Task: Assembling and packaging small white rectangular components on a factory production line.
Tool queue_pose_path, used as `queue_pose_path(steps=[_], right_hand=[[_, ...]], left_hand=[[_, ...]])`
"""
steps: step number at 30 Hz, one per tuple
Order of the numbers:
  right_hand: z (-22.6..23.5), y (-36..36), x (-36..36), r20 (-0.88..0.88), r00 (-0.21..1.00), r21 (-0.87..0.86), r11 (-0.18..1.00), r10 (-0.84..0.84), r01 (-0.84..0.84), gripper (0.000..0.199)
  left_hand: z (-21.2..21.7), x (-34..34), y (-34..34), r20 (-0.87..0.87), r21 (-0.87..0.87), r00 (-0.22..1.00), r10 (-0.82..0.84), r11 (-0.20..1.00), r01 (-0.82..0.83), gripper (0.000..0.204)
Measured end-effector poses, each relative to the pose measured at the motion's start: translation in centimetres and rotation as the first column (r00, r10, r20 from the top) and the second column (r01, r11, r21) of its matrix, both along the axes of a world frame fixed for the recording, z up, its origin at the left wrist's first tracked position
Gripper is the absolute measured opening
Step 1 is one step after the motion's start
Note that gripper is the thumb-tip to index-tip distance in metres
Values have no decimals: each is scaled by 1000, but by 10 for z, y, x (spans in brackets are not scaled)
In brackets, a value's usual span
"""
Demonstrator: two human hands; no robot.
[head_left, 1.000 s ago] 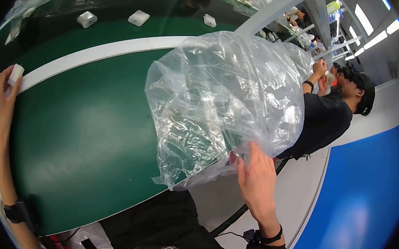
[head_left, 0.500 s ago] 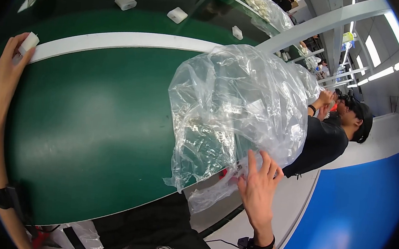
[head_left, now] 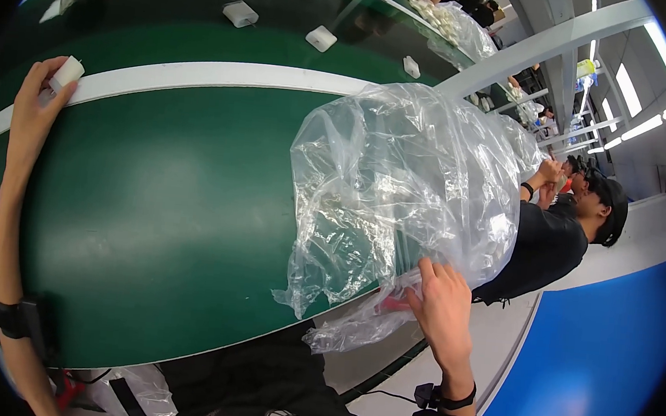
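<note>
At the far left, over the white rail, my left hand (head_left: 38, 103) grips a small white box-shaped piece (head_left: 67, 74) between thumb and fingers. My right hand (head_left: 445, 301) is at the near edge of a large clear plastic bag (head_left: 423, 176), its fingers bent down and closed on the film. Crumpled and puffed up, the bag covers the right end of the green work surface (head_left: 158, 216), and a loose flap hangs over the front edge. Something red (head_left: 394, 304) shows through the plastic beside my right thumb; its kind is unclear.
Beyond the white rail (head_left: 226, 74), several white pieces like this one (head_left: 321, 39) lie on a dark green belt (head_left: 197, 38). A grey metal post (head_left: 545, 44) slants across the upper right. A person in black (head_left: 539, 246) works close by on the right.
My right hand's fingers have gone from spread to closed on the bag's edge. My left hand keeps hold of the white piece. The whole view has shifted slightly.
</note>
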State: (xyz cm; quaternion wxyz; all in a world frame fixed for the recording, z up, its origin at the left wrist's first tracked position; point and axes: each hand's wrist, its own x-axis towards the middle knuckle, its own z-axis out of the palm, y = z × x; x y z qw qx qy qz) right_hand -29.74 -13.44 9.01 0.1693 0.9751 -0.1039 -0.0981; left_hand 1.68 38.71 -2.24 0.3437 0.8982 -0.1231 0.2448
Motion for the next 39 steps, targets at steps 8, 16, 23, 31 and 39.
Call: queue_pose_path(steps=[8,16,23,31,39], right_hand=[[17,17,2,136,911,106,909,389,-404,28],[15,64,40,202,736,560,541,646,-628,26],[39,148,143,314,677,813,180,665,-554,29],[-43,250,278,436,876,872,-338,205,-354,47],[-63,246,290,333,919,812,-560,210,-166,45]], left_hand=[[9,1,-2,26,28,1000,17,999,-17,36],[22,-16,-12,28,-98,1000,-10,995,13,39],[37,-33,-56,-109,-577,929,-354,784,231,48],[53,-56,-85,-148,-805,916,-373,584,107,50],[64,-67,-79,-239,-881,814,-530,470,47,49]])
